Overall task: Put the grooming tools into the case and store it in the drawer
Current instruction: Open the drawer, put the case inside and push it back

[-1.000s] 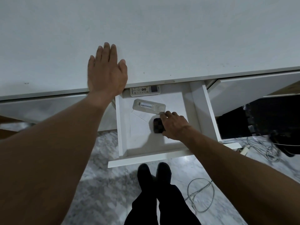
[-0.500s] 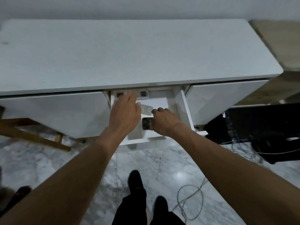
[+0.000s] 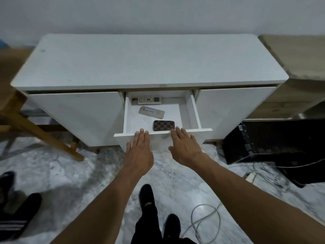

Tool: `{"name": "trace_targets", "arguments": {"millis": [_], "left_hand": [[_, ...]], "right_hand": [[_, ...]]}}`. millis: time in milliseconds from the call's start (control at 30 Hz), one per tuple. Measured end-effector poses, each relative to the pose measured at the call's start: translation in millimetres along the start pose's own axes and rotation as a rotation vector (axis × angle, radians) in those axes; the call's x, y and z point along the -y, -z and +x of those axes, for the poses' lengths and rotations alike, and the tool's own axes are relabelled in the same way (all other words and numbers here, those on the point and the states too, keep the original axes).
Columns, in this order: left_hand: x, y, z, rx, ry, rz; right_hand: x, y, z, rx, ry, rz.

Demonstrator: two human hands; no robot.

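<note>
- Change since half a second ago: both hands have come out of the drawer [image 3: 194,111]. The right hand has let go of the case [image 3: 163,125], which now lies alone.
- Left hand [image 3: 139,152]: flat, fingers straight and close together, holding nothing. Its fingertips reach the top edge of the drawer front, left of centre.
- Right hand [image 3: 184,147]: flat, fingers straight and slightly spread, holding nothing. Its fingertips are at the same edge, just in front of the case. Firm contact cannot be told for either hand.
- Reason for placement, as a judgement: the palms face the front panel, one on each side of centre, ready for a level push to shut the drawer.
- Case: dark with a checked pattern, closed, flat on the drawer floor near the front right. The tools are not visible.
- Drawer: pulled well out of the white cabinet [image 3: 149,62], with closed fronts on both sides of it.
- Other contents: a white remote control [image 3: 149,100] along the back wall, a flat grey device [image 3: 151,112] in the middle, and a sheet of paper [image 3: 140,122] underneath. All lie low and apart from the case.
- In the way: nothing stands above the drawer walls, so I expect it to slide shut freely.
- Surroundings: a wooden frame [image 3: 40,136] to the left, a black box [image 3: 274,141] to the right, and a loose cable [image 3: 205,221] on the marble floor near the person's feet.
</note>
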State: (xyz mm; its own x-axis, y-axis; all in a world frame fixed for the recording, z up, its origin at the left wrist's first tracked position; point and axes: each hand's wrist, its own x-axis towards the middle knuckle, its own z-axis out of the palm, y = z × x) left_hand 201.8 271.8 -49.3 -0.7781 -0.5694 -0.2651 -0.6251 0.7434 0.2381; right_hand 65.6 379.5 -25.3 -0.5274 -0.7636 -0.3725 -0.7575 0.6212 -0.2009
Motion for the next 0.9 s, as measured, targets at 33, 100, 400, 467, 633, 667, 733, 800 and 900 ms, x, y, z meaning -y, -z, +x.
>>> {"name": "trace_targets", "arguments": {"millis": [33, 100, 400, 467, 633, 667, 733, 800, 900], "left_hand": [[0.1, -1.4, -1.0, 0.0, 0.008, 0.003], [-1.2, -4.3, -3.3, 0.009, 0.021, 0.004], [1.5, -3.5, 15.8, 0.028, 0.037, -0.017], [3.1, 2.5, 28.7, 0.042, 0.035, -0.019], [5.7, 17.0, 69.0, 0.057, 0.037, -0.026], [6.9, 19.6, 76.9, 0.059, 0.037, -0.027], [10.9, 24.4, 94.0, 0.053, 0.024, -0.02], [15.8, 29.8, 113.5, 0.055, 0.012, -0.018], [19.9, 35.8, 140.8, 0.029, -0.001, -0.023]], "right_hand": [[-1.4, -2.1, -2.2, -0.015, -0.016, 0.007], [-3.8, -6.4, -4.6, -0.027, -0.043, 0.019], [-8.5, -4.5, 12.5, 0.022, -0.031, -0.014], [-10.9, 3.9, 24.8, 0.023, -0.027, -0.039], [-11.5, 21.8, 59.3, -0.01, -0.038, -0.022], [-11.1, 23.4, 65.9, -0.024, -0.038, -0.024], [-11.6, 27.7, 81.1, -0.049, -0.033, -0.035], [-13.5, 35.0, 99.8, -0.059, -0.028, -0.045], [-15.1, 47.6, 125.2, -0.055, -0.029, -0.061]]}}
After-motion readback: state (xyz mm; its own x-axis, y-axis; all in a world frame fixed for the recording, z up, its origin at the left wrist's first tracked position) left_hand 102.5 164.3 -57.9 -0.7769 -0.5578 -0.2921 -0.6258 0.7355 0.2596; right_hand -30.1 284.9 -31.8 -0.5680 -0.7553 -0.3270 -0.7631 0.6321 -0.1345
